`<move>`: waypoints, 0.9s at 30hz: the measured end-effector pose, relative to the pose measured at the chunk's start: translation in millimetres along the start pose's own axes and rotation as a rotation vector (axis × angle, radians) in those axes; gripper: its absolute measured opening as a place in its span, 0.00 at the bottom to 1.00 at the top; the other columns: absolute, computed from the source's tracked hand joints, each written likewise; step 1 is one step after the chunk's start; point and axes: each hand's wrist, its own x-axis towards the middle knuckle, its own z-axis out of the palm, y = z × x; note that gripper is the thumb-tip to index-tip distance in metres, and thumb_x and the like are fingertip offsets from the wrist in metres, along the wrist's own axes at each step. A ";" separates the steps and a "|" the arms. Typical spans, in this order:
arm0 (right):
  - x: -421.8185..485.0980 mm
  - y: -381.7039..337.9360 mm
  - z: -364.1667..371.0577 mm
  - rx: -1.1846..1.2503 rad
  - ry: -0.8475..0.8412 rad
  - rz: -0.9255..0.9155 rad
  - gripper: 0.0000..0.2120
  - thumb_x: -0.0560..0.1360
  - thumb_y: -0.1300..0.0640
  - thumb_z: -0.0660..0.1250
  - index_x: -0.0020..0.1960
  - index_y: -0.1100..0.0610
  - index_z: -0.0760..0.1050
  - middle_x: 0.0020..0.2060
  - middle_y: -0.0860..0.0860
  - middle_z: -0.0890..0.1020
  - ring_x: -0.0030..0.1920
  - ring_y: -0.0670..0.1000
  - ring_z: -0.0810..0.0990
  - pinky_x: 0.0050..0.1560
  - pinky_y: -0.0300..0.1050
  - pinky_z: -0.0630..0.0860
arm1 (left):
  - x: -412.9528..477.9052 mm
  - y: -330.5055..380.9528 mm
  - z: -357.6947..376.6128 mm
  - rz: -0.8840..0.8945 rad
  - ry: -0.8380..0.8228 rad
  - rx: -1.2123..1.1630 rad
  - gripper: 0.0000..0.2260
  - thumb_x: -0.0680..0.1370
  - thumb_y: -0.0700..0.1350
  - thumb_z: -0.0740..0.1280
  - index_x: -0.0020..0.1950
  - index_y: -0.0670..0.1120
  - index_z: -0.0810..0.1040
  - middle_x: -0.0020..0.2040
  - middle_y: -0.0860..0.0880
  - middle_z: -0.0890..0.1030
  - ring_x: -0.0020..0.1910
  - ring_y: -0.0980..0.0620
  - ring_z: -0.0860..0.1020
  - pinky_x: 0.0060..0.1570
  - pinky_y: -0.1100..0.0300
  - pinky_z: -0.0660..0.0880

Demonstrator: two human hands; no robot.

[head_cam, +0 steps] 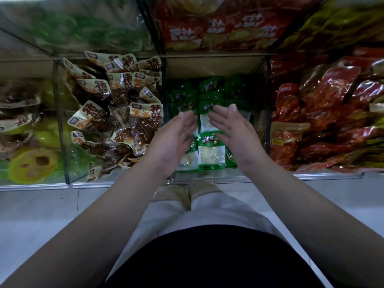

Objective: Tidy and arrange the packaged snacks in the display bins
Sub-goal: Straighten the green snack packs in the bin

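Green-and-white snack packets [211, 150] lie in rows inside the middle clear bin [207, 177]. My left hand [172, 142] hovers over the bin's left side with fingers straight and palm facing right. My right hand [232, 129] hovers over the right side with fingers straight and palm facing left. A column of green packets [205, 121] shows between the two palms. Neither hand holds anything; whether the fingertips touch the packets I cannot tell.
Left of the middle bin, a bin holds a loose heap of brown-and-cream packets [116, 113]. To the right, red packets [324, 113] fill another bin. Red bags [224, 28] sit on the upper tier. Yellow-green packs [31, 165] lie far left. White tiled floor lies below.
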 end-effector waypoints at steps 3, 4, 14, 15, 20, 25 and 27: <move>-4.1 -16.2 7.0 0.032 -0.014 -0.035 0.24 0.82 0.41 0.48 0.70 0.52 0.70 0.65 0.49 0.77 0.64 0.43 0.75 0.68 0.47 0.69 | -8.8 16.7 -2.4 0.040 -0.035 -0.013 0.22 0.85 0.51 0.48 0.77 0.44 0.60 0.76 0.47 0.66 0.73 0.52 0.66 0.66 0.59 0.64; -6.3 -22.1 9.3 0.042 -0.019 -0.051 0.25 0.81 0.40 0.48 0.70 0.52 0.70 0.66 0.49 0.77 0.64 0.43 0.75 0.68 0.47 0.69 | -12.4 22.8 -3.5 0.052 -0.047 -0.023 0.22 0.85 0.52 0.48 0.77 0.44 0.60 0.76 0.47 0.66 0.73 0.52 0.66 0.67 0.59 0.64; -24.0 -71.3 38.7 0.130 -0.111 -0.200 0.26 0.75 0.34 0.50 0.64 0.46 0.72 0.61 0.45 0.79 0.64 0.41 0.76 0.67 0.43 0.70 | -43.6 76.4 -15.7 0.191 -0.080 -0.076 0.22 0.84 0.51 0.49 0.75 0.45 0.64 0.73 0.48 0.69 0.73 0.52 0.66 0.70 0.56 0.63; -25.2 -75.2 42.4 0.133 -0.119 -0.209 0.27 0.74 0.34 0.50 0.64 0.47 0.72 0.61 0.45 0.79 0.63 0.41 0.76 0.66 0.42 0.71 | -45.6 80.8 -17.8 0.202 -0.082 -0.081 0.22 0.84 0.51 0.49 0.75 0.45 0.64 0.73 0.49 0.70 0.73 0.52 0.67 0.70 0.56 0.63; -27.6 -91.8 57.1 0.139 -0.141 -0.259 0.27 0.74 0.34 0.50 0.64 0.47 0.72 0.61 0.45 0.79 0.63 0.41 0.77 0.66 0.42 0.70 | -53.3 99.0 -26.8 0.256 -0.119 -0.117 0.22 0.83 0.52 0.50 0.75 0.45 0.64 0.73 0.49 0.70 0.72 0.53 0.67 0.70 0.56 0.63; -30.9 -109.5 69.8 0.137 -0.149 -0.323 0.28 0.75 0.37 0.48 0.67 0.50 0.71 0.65 0.48 0.77 0.64 0.42 0.76 0.69 0.46 0.69 | -59.8 118.8 -36.3 0.309 -0.150 -0.133 0.22 0.83 0.53 0.50 0.74 0.46 0.66 0.66 0.53 0.75 0.68 0.56 0.71 0.65 0.59 0.66; -31.8 -115.5 74.6 0.131 -0.154 -0.346 0.29 0.75 0.37 0.48 0.68 0.50 0.70 0.66 0.49 0.77 0.65 0.42 0.75 0.69 0.46 0.69 | -61.5 125.5 -40.4 0.334 -0.157 -0.133 0.22 0.83 0.53 0.50 0.73 0.46 0.66 0.66 0.53 0.75 0.70 0.55 0.69 0.66 0.58 0.66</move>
